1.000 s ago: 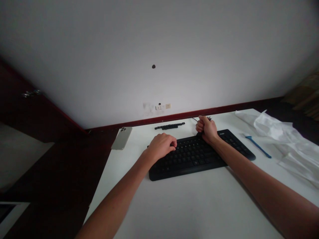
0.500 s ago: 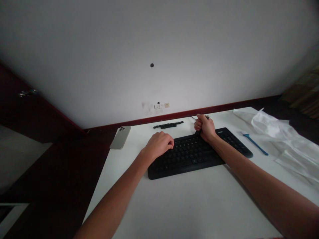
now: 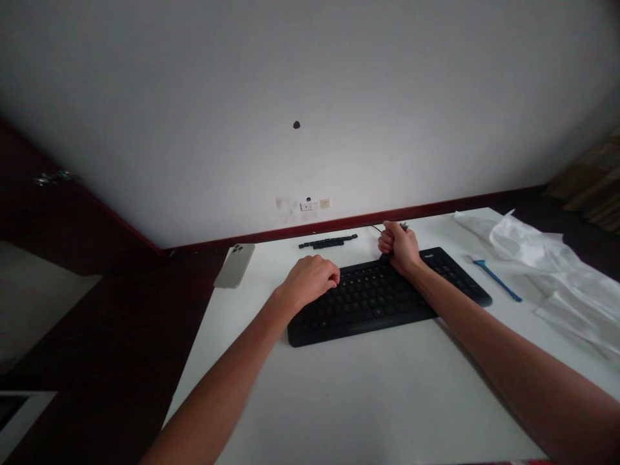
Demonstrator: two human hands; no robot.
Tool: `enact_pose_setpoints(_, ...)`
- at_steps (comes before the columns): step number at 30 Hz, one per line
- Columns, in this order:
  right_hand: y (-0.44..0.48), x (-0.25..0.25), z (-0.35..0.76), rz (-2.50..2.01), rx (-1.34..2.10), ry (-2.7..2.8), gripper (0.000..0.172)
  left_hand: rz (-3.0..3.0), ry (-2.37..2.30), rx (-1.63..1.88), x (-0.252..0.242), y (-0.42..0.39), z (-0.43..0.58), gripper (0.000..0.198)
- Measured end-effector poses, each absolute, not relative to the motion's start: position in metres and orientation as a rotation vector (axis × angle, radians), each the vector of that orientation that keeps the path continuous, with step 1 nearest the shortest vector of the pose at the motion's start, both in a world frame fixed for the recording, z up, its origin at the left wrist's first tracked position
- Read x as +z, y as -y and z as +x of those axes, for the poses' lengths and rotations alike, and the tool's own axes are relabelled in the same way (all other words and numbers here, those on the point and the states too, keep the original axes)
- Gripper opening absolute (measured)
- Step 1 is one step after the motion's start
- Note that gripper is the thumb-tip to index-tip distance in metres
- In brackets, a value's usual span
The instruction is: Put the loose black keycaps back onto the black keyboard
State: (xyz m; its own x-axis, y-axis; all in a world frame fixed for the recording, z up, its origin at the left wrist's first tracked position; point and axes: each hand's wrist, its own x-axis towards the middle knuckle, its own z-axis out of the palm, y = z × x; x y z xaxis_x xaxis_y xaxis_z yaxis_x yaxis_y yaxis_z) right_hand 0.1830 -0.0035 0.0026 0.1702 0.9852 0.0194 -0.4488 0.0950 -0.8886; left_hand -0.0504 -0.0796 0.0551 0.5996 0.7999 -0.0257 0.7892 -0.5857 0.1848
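A: Which object occupies the centre?

B: A full-size black keyboard (image 3: 368,310), matte, with rounded corners, lying slightly aslant on a smooth white table (image 3: 349,400). Its small square keys sit in close ranks.

A: And the hands?

B: The left hand (image 3: 312,281) rests at the keyboard's upper left, fingers curled under; whether they pinch anything cannot be told. The right hand (image 3: 401,248), over the upper edge, is clenched in a fist around a dark slender object (image 3: 405,227), mostly hidden, its tip projecting above.

A: What obstructs the view?

B: The right forearm (image 3: 484,349) crosses the keyboard and covers many right-hand keys; the left hand masks the upper-left corner.

A: Surroundings?

B: Behind the keyboard, black keycaps (image 3: 328,243) form an uneven double row, near a thin dark cable (image 3: 376,228). At left, a pale smartphone (image 3: 235,265) lies camera side up. At right, a slim blue tool (image 3: 497,280) with a widened head lies beside crumpled, translucent white sheeting (image 3: 533,252). Wall sockets (image 3: 315,205) are set low beyond.

A: Any lettering?

B: A pale mark (image 3: 428,256) at the keyboard's upper right, too small to read.
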Motion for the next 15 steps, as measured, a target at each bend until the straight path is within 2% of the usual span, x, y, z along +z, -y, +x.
enact_pose_setpoints(15, 0.0021, 0.0016, 0.1827, -0.893, 1.242, 0.781, 0.048, 2.661, -1.371, 0.097, 0.0567, 0.0828, -0.0475, 0.009)
